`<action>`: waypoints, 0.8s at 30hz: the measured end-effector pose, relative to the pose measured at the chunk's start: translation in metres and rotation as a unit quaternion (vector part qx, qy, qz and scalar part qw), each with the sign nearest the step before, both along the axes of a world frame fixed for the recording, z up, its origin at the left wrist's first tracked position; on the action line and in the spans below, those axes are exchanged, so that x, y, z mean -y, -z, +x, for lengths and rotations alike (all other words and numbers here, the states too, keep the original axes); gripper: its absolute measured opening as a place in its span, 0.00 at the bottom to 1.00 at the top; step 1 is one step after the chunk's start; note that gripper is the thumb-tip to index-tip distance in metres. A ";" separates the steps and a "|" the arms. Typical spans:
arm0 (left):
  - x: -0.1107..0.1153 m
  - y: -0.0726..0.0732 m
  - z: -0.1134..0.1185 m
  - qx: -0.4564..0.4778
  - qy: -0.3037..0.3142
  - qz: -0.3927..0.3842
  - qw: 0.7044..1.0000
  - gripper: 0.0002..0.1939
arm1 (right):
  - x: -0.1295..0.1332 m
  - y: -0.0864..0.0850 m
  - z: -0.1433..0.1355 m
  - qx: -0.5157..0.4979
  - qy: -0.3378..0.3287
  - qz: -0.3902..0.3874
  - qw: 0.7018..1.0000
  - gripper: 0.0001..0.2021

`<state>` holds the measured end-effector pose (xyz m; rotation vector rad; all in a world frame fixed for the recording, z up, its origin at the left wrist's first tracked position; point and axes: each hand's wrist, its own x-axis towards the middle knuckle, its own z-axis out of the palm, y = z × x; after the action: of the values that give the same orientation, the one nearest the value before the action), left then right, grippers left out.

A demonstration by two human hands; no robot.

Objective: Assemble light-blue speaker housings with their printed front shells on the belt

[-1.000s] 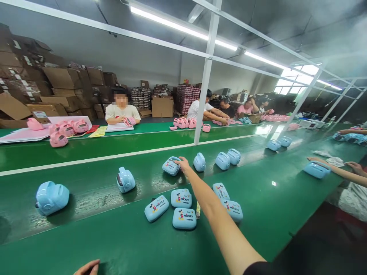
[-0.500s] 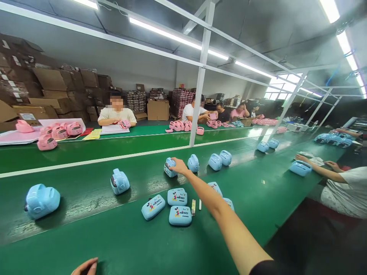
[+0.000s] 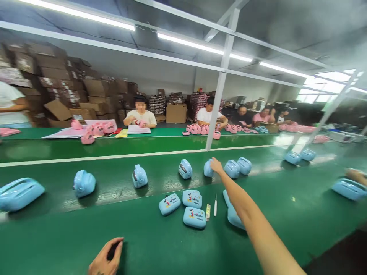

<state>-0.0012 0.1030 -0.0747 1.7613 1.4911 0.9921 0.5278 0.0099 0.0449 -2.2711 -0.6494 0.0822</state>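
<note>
My right hand (image 3: 217,166) reaches out over the green belt, its fingers closed on the top and right side of a light blue plastic case (image 3: 208,168). Its fingertips are partly hidden. A similar handled case with a dark front panel (image 3: 185,169) stands just left of it, and a pair of blue cases (image 3: 232,169) just right. Low in the view, my left hand (image 3: 106,256) hovers or rests over the green surface, thumb and forefinger apart, holding nothing visible. Several flat blue lids with a mouse print (image 3: 195,217) lie nearer me, beside a white pen-like tool (image 3: 215,206).
More blue cases stand on the belt to the left (image 3: 84,183) and right (image 3: 292,157). Blue parts (image 3: 235,215) lie partly behind my right forearm. A white post (image 3: 220,88) rises beyond the belt. Co-workers sit opposite among pink cases (image 3: 197,129); another person's hand (image 3: 356,175) is far right.
My right hand has left the dark-panelled case and is now on the neighbouring case to its right. The view has turned left, and more of my left hand shows.
</note>
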 end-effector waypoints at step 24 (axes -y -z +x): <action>0.083 -0.032 0.024 0.394 0.063 -0.197 0.895 0.53 | -0.029 0.039 -0.192 0.182 -0.563 -0.132 0.796 0.40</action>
<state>0.0224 0.0197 -0.0427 0.9604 0.9418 1.0622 0.3357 0.0384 0.0060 -1.8113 -2.2421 0.3226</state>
